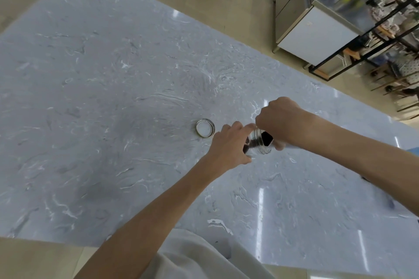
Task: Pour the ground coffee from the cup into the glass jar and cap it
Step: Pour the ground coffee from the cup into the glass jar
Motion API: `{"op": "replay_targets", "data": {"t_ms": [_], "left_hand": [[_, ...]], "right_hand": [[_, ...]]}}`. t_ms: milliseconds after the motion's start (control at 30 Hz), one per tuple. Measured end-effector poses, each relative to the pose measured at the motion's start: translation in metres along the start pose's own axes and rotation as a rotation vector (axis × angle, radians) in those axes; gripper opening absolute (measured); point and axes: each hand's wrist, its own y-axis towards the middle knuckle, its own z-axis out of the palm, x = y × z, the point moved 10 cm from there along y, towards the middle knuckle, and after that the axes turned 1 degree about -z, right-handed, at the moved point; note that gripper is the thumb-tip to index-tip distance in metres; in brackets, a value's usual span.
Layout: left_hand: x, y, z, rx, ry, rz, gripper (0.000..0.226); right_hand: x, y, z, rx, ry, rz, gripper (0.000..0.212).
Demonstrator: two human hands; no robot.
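My left hand (pixel 229 144) grips the glass jar (pixel 258 142), which is tilted with its threaded neck toward the right. Dark ground coffee (pixel 266 138) shows at the jar's mouth, and more is visible through the glass by my left fingers. My right hand (pixel 280 120) holds the white cup (pixel 280 145) from above, tipped against the jar's mouth; most of the cup is hidden under that hand. The jar's metal lid (pixel 205 128) lies on the table just left of my left hand, white inner side up, touched by neither hand.
The grey marble table (pixel 113 97) stretches far to the left and back. Its right edge runs diagonally past my right arm. Beyond it stand a steel cabinet (pixel 313 29) and black shelving (pixel 385 18). A blurred dark object (pixel 390 201) lies near the right edge.
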Motion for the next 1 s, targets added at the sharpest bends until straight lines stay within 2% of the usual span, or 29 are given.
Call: {"op": "replay_targets", "data": {"t_ms": [267, 400, 567, 667, 767, 1000], "left_hand": [[0.007, -0.002, -0.003, -0.022, -0.080, -0.009, 0.087], [0.008, -0.002, -0.003, -0.029, -0.062, 0.008, 0.087], [0.006, -0.002, -0.001, -0.037, -0.094, 0.020, 0.088], [0.006, 0.001, 0.000, -0.038, -0.120, 0.007, 0.088], [0.002, 0.002, 0.000, -0.036, -0.084, 0.022, 0.085], [0.000, 0.002, 0.001, -0.035, -0.123, 0.037, 0.088]], "right_hand": [[-0.003, 0.000, -0.004, -0.024, 0.038, 0.008, 0.035], [-0.003, -0.001, 0.000, -0.025, 0.055, -0.006, 0.048], [-0.007, -0.003, 0.003, -0.008, 0.081, 0.004, 0.049], [-0.009, -0.005, 0.002, -0.019, 0.109, 0.034, 0.036], [-0.005, -0.006, 0.003, -0.018, 0.062, 0.018, 0.033], [-0.013, -0.013, 0.004, -0.034, 0.082, 0.039, 0.049]]}}
